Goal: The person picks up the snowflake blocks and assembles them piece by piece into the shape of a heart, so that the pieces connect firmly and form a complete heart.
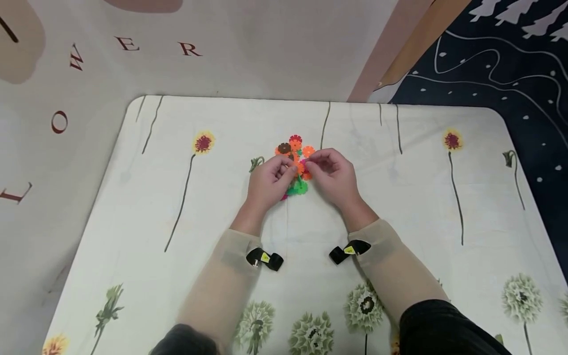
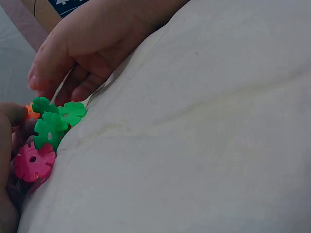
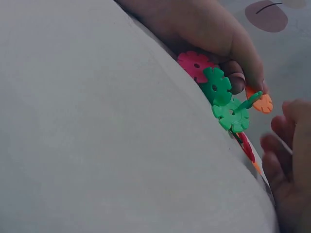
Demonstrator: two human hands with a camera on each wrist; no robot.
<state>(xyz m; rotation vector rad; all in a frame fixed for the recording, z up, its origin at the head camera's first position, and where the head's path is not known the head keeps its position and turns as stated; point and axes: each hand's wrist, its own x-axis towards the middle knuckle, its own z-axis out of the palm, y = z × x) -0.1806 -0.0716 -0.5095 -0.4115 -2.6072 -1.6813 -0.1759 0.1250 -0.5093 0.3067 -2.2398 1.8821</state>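
A cluster of flower-shaped plastic discs, orange, pink, brown and green, lies on the white cloth; a brown disc is at its far left. The left hand is at the cluster's left side. Its thumb and index finger pinch an orange flower-shaped disc, whose inner edge they hide. Green discs and a pink disc sit beside that hand. Opposite, the right hand hovers by the cluster's right side, fingers loosely bent, with no disc showing in its grasp in the wrist views.
A white cloth printed with flowers and stems covers the table. Behind it rises a pale wall with letters. A dark blue patterned surface is at the right. Each forearm wears a small black camera.
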